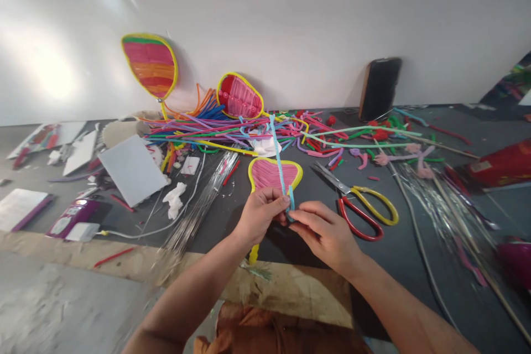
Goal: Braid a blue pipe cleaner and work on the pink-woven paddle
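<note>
A light-blue pipe cleaner point(279, 157) is pinched between the fingers of my left hand point(263, 215), its long end pointing up and away. Its near end is bent into a small loop, which my right hand point(326, 229) grips with thumb and fingertips. Both hands are closed and almost touch each other. Beneath them on the dark tabletop lies a pink fan-shaped piece point(271, 173) with a yellow fuzzy border and a yellow stem, partly covered by my left hand. Scissors point(352, 199) with one red and one yellow handle rest open beside my right hand.
Loose coloured pipe cleaners point(199, 130) heap along the wall. Two finished-looking yellow-edged shapes, one striped point(150, 66) and one pink-red point(240, 97), lean there. A phone point(379, 88) stands at right. Silver wires point(199, 204), a white card point(131, 170) and a purple glue gun-like device point(74, 215) lie left.
</note>
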A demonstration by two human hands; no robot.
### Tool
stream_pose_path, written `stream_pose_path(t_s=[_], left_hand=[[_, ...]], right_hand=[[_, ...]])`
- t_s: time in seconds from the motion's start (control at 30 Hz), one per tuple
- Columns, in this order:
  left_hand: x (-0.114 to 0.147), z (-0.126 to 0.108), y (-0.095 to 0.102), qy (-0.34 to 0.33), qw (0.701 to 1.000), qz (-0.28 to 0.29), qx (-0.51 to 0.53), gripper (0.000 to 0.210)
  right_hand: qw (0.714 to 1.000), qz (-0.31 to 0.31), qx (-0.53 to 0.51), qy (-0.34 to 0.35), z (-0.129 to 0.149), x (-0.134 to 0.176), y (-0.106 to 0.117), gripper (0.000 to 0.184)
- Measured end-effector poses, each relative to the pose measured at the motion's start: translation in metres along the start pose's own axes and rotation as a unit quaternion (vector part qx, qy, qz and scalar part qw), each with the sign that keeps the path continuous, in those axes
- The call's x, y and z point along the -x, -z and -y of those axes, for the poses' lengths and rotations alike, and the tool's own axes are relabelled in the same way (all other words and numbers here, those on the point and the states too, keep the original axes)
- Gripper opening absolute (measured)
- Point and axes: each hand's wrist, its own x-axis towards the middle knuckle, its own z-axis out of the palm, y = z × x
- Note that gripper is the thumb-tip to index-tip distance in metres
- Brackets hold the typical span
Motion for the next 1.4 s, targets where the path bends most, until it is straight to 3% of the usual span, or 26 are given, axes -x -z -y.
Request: stream_pose_path(t_s=[0.27, 0.9, 1.1, 1.4], left_hand=[[0.0026, 0.0029, -0.0042, 0.000, 0.999, 0.009, 0.036, 0.036], [0.0016, 0.0052, -0.0030, -0.019, 1.000, -0.016, 0.009, 0.038], [0.0013, 0.0061, -0.0032, -0.022, 1.000, -0.016, 0.012, 0.036], [0.0039, 0.0054, -0.0047, -0.078, 0.993, -0.026, -0.091, 0.036]], right_hand=[[0.999, -0.027, 0.025, 0.005, -0.0007, 0.0019, -0.0001, 0.025], [0.997, -0.013, -0.011, -0.069, -0.0014, 0.0018, 0.0008, 0.025], [0.999, -0.033, 0.026, -0.031, -0.0026, 0.0024, -0.0007, 0.022], [0.996, -0.009, 0.011, -0.084, -0.0015, 0.0003, -0.0005, 0.013]])
